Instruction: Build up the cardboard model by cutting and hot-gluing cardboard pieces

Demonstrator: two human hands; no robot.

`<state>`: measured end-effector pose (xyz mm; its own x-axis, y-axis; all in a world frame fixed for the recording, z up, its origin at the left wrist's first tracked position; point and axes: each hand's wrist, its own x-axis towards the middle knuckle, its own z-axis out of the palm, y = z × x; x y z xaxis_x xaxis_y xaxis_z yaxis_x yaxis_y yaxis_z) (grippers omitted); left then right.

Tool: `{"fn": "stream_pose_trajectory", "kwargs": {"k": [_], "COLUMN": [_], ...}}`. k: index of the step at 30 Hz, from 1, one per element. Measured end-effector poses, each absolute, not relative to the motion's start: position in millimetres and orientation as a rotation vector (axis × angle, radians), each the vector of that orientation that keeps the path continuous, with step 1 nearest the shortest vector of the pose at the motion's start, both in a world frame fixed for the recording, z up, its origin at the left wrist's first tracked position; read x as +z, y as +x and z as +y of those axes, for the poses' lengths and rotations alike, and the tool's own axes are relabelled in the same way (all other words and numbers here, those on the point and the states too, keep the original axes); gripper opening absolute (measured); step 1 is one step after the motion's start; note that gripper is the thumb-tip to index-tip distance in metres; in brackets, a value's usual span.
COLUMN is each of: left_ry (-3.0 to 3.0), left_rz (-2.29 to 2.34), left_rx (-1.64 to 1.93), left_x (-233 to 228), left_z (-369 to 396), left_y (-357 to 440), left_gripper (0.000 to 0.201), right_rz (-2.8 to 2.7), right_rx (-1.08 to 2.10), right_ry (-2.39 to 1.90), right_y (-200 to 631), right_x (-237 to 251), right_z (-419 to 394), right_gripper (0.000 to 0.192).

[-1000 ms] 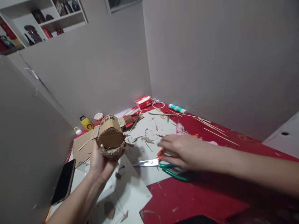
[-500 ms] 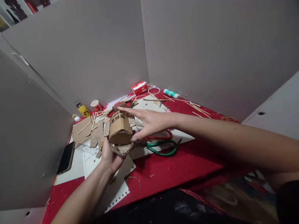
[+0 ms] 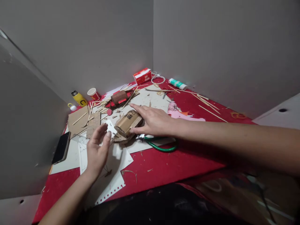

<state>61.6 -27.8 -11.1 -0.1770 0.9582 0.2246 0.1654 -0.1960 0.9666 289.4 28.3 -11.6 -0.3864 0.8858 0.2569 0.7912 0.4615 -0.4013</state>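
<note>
Cardboard model with rounded, printed roof sits over the white sheets mid-table, tilted; contact with the surface below cannot be confirmed. Right hand grasps it from the right, thumb at the near end, fingers toward the far end. Left hand is released, fingers loosely curled, just beside it. Green-handled scissors lie under the right wrist; pink glue gun beyond; brown-roofed model boat farther back; smartphone at the left edge of the red table.

Cardboard model: I see brown, with an arched top bearing dark print.
Pose: printed curve upward, lying aslant in my view.
Place: over white sheeting, beside green-handled scissors.
</note>
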Motion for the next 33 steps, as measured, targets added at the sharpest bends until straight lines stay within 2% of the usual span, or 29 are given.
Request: {"fn": "stream_pose_trajectory", "kwargs": {"k": [3, 7, 10, 12, 15, 19, 23, 28, 33], "left_ry": [1.410, 1.402, 1.433, 1.454, 1.560, 1.900, 2.063, 1.910, 2.011], "left_rz": [1.389, 1.432, 1.466, 1.450, 1.426, 1.428, 1.336, 1.270, 1.311], "left_rx": [1.394, 1.412, 1.397, 1.411, 1.392, 1.211, 1.098, 1.169, 1.162], "left_x": [-18, -26, -29, -32, -37, -45, -47, -49, -58], "left_z": [-31, -27, -18, -11, -2, 5, 7, 12, 16], "left_y": [67, 65, 61, 59, 55, 49, 45, 45, 45], "left_gripper": [0.049, 0.054, 0.062, 0.067, 0.069, 0.072, 0.070, 0.059, 0.059], "right_rz": [-2.409, -2.509, -2.486, -2.499, -2.590, -2.730, -2.751, -2.700, -2.684], "right_rx": [0.275, 0.099, 0.007, 0.055, 0.161, 0.165, 0.130, 0.194, 0.295], "right_ry": [-1.401, -1.333, -0.964, -0.722, -0.584, -0.631, -0.638, -0.654, -0.690], "right_y": [292, 305, 307, 301, 284, 269, 267, 266, 264], "right_x": [-4, 12, 17, 15, 8, 0, -5, -10, -12], "right_z": [27, 39, 58, 71, 82, 84, 83, 81, 79], "right_gripper": [0.090, 0.071, 0.044, 0.034, 0.038, 0.051, 0.049, 0.047, 0.048]}}
